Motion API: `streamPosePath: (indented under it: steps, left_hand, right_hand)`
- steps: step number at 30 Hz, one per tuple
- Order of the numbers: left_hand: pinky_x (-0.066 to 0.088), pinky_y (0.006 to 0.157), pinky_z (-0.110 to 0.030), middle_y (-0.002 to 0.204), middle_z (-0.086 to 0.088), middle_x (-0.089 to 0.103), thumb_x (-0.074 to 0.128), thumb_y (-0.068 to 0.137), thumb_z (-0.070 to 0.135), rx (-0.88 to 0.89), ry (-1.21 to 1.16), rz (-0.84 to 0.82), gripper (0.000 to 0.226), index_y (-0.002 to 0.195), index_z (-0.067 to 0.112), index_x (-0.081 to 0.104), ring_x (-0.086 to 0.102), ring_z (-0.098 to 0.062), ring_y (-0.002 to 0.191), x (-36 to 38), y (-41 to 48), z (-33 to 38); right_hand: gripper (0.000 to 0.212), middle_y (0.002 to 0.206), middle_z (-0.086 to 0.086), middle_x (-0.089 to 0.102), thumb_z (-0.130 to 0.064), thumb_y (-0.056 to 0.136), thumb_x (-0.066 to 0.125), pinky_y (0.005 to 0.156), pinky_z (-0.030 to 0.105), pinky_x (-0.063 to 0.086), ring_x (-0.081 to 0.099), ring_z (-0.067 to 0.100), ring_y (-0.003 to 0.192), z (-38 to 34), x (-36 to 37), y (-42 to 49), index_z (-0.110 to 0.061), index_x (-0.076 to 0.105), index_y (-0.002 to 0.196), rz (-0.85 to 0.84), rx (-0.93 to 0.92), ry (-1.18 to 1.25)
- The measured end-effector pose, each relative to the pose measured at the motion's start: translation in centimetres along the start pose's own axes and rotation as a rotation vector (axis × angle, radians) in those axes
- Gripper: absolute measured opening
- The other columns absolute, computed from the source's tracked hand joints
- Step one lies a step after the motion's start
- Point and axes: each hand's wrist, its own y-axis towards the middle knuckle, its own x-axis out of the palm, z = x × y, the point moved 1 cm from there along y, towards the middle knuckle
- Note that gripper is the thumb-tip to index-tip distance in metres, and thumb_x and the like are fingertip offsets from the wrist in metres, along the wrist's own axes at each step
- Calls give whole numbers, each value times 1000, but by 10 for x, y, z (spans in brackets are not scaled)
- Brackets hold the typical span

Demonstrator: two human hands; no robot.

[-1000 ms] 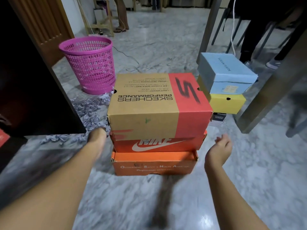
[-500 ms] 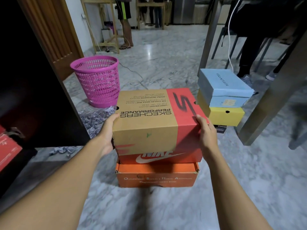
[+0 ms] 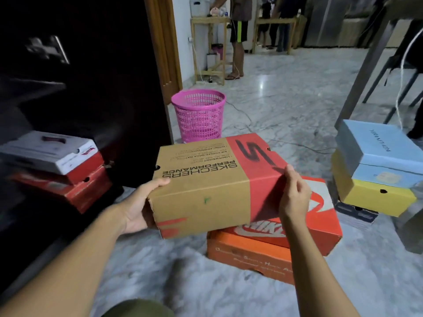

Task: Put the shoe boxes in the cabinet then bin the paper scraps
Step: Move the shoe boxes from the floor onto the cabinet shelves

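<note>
I hold a tan and red Skechers shoe box (image 3: pixel 212 179) in the air, left of the floor stack. My left hand (image 3: pixel 142 202) grips its left end from below, thumb on the lid. My right hand (image 3: pixel 294 195) grips its right side. Below and to the right, a red Nike box (image 3: pixel 320 216) lies on an orange box (image 3: pixel 247 255). The dark cabinet (image 3: pixel 91 88) stands open at the left, with a white-lidded red box (image 3: pixel 52 154) stacked on another red box (image 3: pixel 75 191) inside. The pink bin (image 3: pixel 198 115) stands behind. No paper scraps show.
A blue box (image 3: pixel 380 152) sits on a yellow box (image 3: pixel 370 195) and a dark box (image 3: pixel 354 213) at the right, beside a grey table leg (image 3: pixel 366 65). A white cable (image 3: pixel 402 72) hangs there. A person (image 3: pixel 238 35) stands by wooden tables farther back.
Both hands reached out, took hold of the Skechers box, lifted it off the Nike box and carried it left toward the cabinet. My view turned left, bringing the cabinet's stacked boxes into sight.
</note>
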Motion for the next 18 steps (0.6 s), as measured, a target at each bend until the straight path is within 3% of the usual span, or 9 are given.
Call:
streamPosePath:
  steps: [3,6,9,12,15,18]
  left_hand:
    - [54,82,-43,110,-16,71,63,74,41,57,-37,64,56,123,14,66,68,-28,88,-27,-32,9]
    - [47,98,-50,120,-18,67,63,75,42,73,-35,148,57,125,14,65,65,-31,99,-57,-65,15]
    - [42,102,-53,119,-19,67,62,75,45,103,-22,247,57,124,15,64,63,-33,101,-84,-99,22]
    - [46,94,-47,115,-19,69,61,76,45,183,-37,351,54,121,16,66,64,-31,95,-104,-133,34]
    - [49,91,-48,117,-18,69,56,83,48,271,-46,458,48,119,18,67,64,-32,98,-125,-165,49]
    - [51,86,-48,104,-15,72,49,87,51,423,-84,594,45,111,20,70,64,-31,93,-137,-194,67]
  right_hand:
    - [33,51,-21,51,-51,88,46,58,13,34,43,-9,55,-8,34,-14,-31,50,63,-24,-15,11]
    - [33,53,-13,44,-48,89,46,56,14,33,41,-7,53,-18,73,-31,-30,47,61,-85,-29,58]
    - [32,56,-15,38,-48,89,46,55,13,33,40,-7,51,-29,112,-50,-34,41,61,-147,-35,100]
    - [30,58,-19,51,-45,93,45,63,19,38,45,-7,60,-43,148,-66,-32,54,68,-215,-34,159]
    - [39,79,-15,66,-51,92,44,75,17,44,56,2,78,-64,184,-78,-22,69,87,-284,-4,239]
    - [50,90,-6,72,-57,91,44,84,30,48,62,6,88,-90,218,-88,-17,74,98,-341,14,314]
